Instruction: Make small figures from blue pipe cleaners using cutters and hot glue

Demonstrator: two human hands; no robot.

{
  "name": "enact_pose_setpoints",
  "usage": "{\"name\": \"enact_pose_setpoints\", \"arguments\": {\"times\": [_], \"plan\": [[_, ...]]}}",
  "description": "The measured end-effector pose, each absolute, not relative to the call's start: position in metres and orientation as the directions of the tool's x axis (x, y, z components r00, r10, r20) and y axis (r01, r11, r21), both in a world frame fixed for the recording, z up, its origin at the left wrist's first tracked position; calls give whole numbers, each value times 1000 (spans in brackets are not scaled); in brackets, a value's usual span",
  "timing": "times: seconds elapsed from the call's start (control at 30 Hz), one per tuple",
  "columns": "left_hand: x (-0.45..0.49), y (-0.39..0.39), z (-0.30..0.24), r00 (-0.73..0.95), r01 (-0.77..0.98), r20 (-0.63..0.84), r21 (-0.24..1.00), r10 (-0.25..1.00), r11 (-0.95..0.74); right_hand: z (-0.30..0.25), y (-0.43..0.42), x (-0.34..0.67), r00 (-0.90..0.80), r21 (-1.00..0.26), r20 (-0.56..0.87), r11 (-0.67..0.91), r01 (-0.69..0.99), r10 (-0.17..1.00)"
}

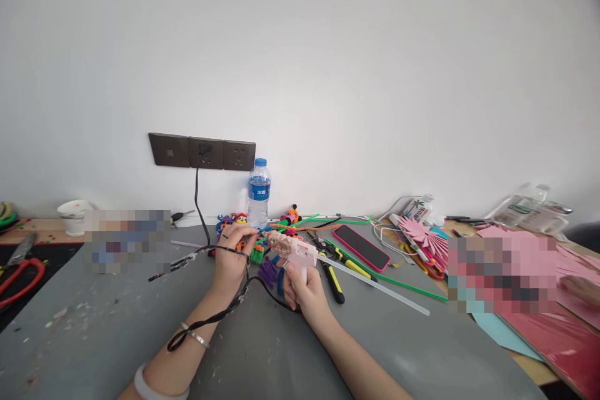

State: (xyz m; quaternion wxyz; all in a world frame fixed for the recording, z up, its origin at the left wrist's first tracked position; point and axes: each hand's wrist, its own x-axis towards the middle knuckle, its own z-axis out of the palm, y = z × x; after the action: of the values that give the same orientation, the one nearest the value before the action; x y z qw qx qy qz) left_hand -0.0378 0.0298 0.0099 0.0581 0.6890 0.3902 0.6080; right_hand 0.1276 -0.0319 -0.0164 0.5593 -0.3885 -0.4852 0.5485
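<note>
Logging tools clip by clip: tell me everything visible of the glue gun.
The glue gun looks plastic, pale pink, with brownish marks toward its front. The right hand holds it raised by its handle, front pointing toward the left hand. A long translucent glue stick juts from its rear. A black cord runs toward the handle's base.

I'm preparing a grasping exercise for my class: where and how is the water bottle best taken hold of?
Probably around the label, coming from the wearer's right: the water bottle stands upright with its rounded body exposed at that height, while the wall is behind it and colourful craft pieces lie near its foot.
</note>
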Motion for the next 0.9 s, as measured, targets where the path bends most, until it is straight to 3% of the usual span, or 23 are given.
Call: {"name": "enact_pose_setpoints", "arguments": {"times": [0.9], "plan": [[-38, 28, 13, -40, 466, 790, 557, 612, -688, -5, -33, 128, -27, -977, 61, 55, -205, 998]]}}
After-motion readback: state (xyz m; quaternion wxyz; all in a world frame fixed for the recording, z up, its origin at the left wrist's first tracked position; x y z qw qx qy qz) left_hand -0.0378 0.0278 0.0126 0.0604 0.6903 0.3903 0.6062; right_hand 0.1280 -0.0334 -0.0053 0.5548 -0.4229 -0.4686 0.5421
